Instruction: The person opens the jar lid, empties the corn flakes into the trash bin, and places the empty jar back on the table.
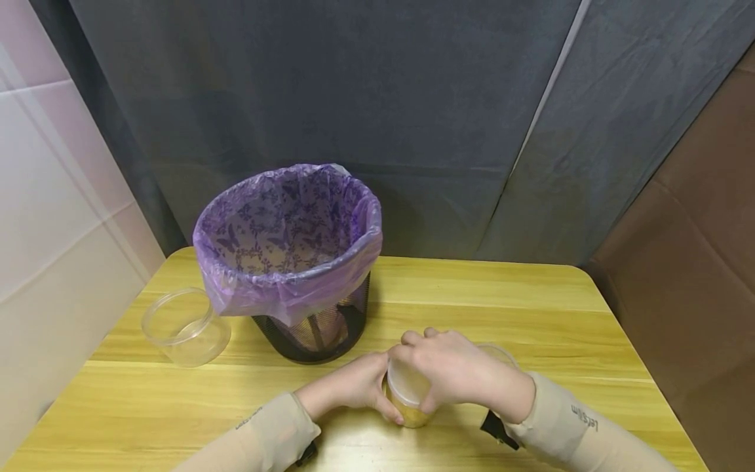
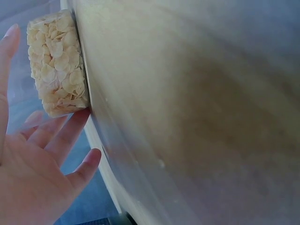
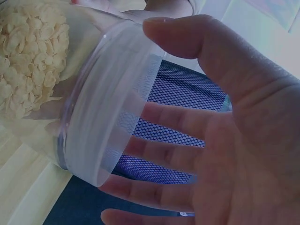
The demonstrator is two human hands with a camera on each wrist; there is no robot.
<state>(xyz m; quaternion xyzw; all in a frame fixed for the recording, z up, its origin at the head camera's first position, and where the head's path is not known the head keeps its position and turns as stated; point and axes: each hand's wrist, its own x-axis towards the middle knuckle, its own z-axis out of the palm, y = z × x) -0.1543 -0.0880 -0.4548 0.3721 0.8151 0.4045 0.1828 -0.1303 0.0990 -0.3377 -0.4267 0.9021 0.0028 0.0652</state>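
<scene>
A clear jar point(image 1: 415, 418) with pale yellowish flakes in it stands on the table near its front edge. Its frosted, see-through lid point(image 1: 407, 381) sits on the top. My left hand point(image 1: 360, 385) holds the jar's side between thumb and fingers. In the left wrist view the flakes point(image 2: 58, 65) fill the lower jar, with fingertips at its base. From above, my right hand point(image 1: 457, 367) grips the lid. The right wrist view has the thumb at one side of the lid rim point(image 3: 110, 103) and the fingers spread along the other.
A black mesh bin point(image 1: 312, 334) lined with a purple patterned bag point(image 1: 283, 295) stands left of centre on the wooden table point(image 1: 501, 295). An uncovered clear container point(image 1: 185, 328) is at the left. Behind my right hand shows a clear round rim point(image 1: 500, 352). Grey curtain hangs behind.
</scene>
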